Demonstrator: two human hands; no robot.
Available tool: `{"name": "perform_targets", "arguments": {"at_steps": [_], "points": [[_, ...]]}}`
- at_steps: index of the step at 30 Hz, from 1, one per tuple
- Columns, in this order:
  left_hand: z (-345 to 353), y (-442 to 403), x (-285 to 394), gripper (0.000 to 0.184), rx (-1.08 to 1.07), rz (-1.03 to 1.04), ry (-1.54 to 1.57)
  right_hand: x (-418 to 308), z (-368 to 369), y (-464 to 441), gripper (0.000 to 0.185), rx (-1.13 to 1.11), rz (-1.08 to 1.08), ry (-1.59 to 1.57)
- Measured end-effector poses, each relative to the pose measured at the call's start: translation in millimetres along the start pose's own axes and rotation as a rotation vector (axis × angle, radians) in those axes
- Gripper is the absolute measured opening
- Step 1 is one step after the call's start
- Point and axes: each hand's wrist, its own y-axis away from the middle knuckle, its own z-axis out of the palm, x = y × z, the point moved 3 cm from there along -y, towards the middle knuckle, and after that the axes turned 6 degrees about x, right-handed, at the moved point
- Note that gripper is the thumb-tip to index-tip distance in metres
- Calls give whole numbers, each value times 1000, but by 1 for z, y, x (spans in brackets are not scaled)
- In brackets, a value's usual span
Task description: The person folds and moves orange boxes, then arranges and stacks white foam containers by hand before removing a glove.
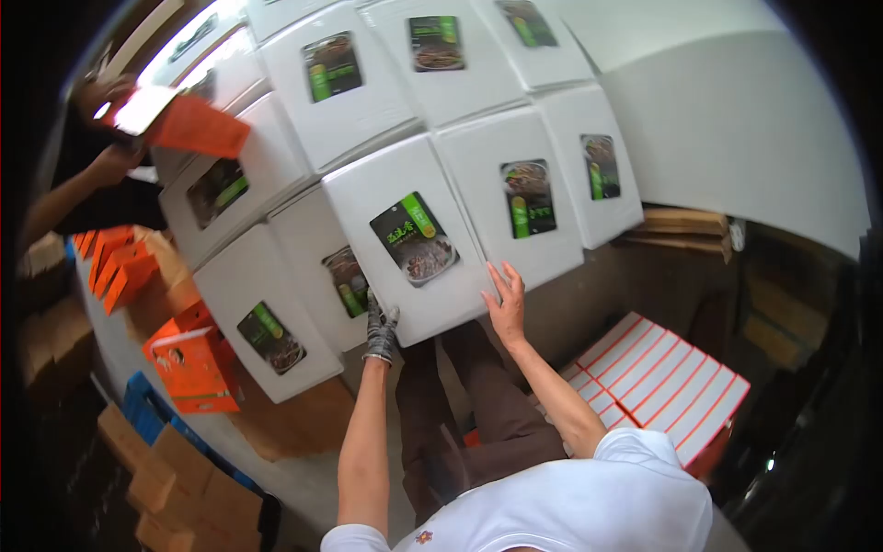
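Note:
A white flat box (354, 198) with a black and green food label (414, 239) lies at a slant in front of me, overlapping the boxes beneath and beside it. My left hand (380, 333), in a grey patterned glove, grips its lower left corner, with the thumb at the front edge. At its lower right side is my right hand (506, 305), bare, fingers spread and thumb close to the box edge; whether it presses on the box I cannot tell. Several like white boxes (469, 152) with similar labels surround it.
To the left, another person's hands (115, 166) hold an orange box (198, 127). Orange cartons (193, 368) stand below them, near brown cardboard boxes (189, 474) and a blue pallet (143, 409). White boxes with red edges (676, 377) are stacked at my right.

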Motion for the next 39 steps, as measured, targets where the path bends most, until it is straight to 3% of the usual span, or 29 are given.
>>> {"name": "perform_targets", "arguments": {"at_steps": [1, 2, 3, 4, 6, 7, 8, 10, 11, 12, 13, 15, 17, 18, 19, 21, 22, 23, 24, 25, 26, 27, 28, 29, 32, 33, 35, 38, 39], "points": [[7, -8, -4, 65, -11, -102, -131, 4, -14, 2, 46, 7, 14, -11], [14, -16, 0, 64, 100, -127, -33, 17, -26, 9, 46, 73, 50, -93], [19, -22, 3, 63, 220, -151, 64, 34, -39, 18, 47, 181, 190, -131], [18, -31, -2, 63, 200, -147, 61, 51, -53, 27, 47, 285, 325, -173], [4, -49, -22, 64, 175, -275, 60, 116, -56, 47, 58, 390, 923, -696], [8, -48, -5, 63, 218, -375, 148, 142, -57, 45, 64, 387, 1114, -810], [8, -56, -5, 61, 214, -335, 203, 160, -55, 37, 70, 375, 1307, -923], [13, -66, 2, 55, 227, -274, 270, 149, -54, -20, 74, 505, 1299, -1206], [15, -65, 2, 55, 232, -276, 266, 177, -26, -59, 76, 134, 648, -1611], [17, -66, 2, 54, 227, -239, 306, 163, -17, -67, 74, 624, 1001, -1122], [15, -64, 3, 53, 219, -205, 337, 165, -17, -59, 74, 629, 1017, -1124], [17, -65, 7, 54, 243, -263, 299, 167, -25, -59, 77, 217, 806, -1329], [10, -76, 3, 55, 280, -355, 213, 193, -52, -46, 81, 120, 1175, -1039], [13, -79, 4, 55, 282, -355, 226, 202, -72, -54, 84, 372, 1127, -839], [13, -77, 6, 54, 309, -337, 181, 223, -98, -74, 79, 534, 890, -624], [6, -76, -5, 49, 282, -268, 163, 232, -156, -138, 62, 486, 365, -168], [-7, -91, -31, 47, 224, -212, 175, 267, -172, -168, 56, 489, 317, 76], [-8, -82, -34, 47, 245, -364, -84, 329, -184, -208, 53, 351, 213, 106], [-17, -90, -71, 49, 367, -192, -220, 351, -184, -239, 51, 238, 289, 94], [-14, -83, -59, 49, 470, -213, -214, 330, -190, -265, 55, 96, 358, 402], [1, -74, -25, 50, 456, -154, -273, 397, -173, -286, 58, 127, 388, 80], [17, -68, 10, 51, 419, -88, -336, 383, -157, -295, 68, 214, 268, 116], [27, -66, 28, 53, 364, -22, -396, 316, -155, -282, 78, 136, 601, 662], [22, -76, 15, 54, 320, -176, -478, 312, -158, -277, 85, 144, 642, 721], [23, -84, 17, 54, 296, -189, -480, 321, -171, -281, 85, 7, 422, 680], [28, -70, 45, 57, 305, -92, -378, 340, -166, -283, 80, -50, 391, 717], [24, -68, 54, 58, 234, -112, -564, 354, -153, -291, 70, -148, 335, 792], [22, -33, 64, 67, 348, 68, -523, 219, -114, -245, 61, -45, 233, 689], [15, -20, 57, 71, 492, 211, -558, 187, -102, -228, 56, 60, 39, 582]]}}
